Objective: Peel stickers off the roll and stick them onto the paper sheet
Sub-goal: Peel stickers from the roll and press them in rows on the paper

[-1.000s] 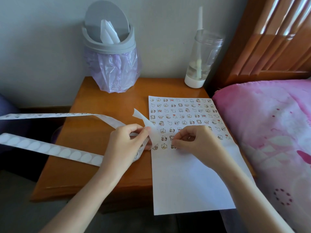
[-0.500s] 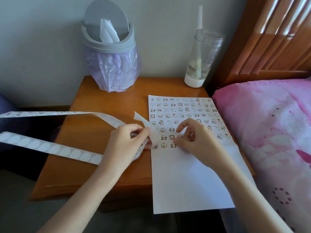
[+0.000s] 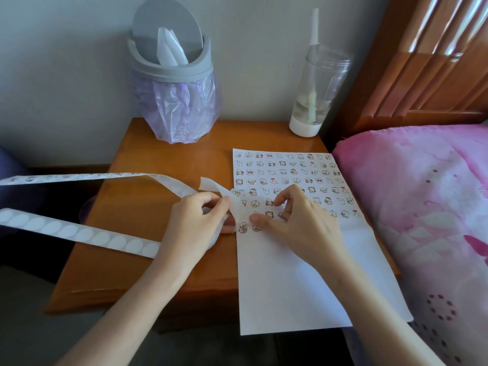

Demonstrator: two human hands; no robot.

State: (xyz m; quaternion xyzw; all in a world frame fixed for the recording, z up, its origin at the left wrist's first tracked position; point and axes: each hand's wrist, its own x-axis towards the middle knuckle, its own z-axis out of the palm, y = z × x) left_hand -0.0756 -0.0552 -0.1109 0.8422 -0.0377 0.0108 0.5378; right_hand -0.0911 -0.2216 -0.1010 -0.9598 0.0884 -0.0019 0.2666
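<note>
Left hand (image 3: 195,223) pinching sticker strip (image 3: 79,233) (long axis leftward), right hand (image 3: 298,220) slack, empty, over paper sheet (image 3: 290,286)

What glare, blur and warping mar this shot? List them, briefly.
Head view: bright glare streaks run down the headboard. Head view: the wide-angle lens stretches things toward the frame edges, and the prints on the strip smear at its far left end. Head view: soft, even light on the sheet, with only faint shadows, and its middle stickers stay sharp. The lower left corner falls dark.
</note>
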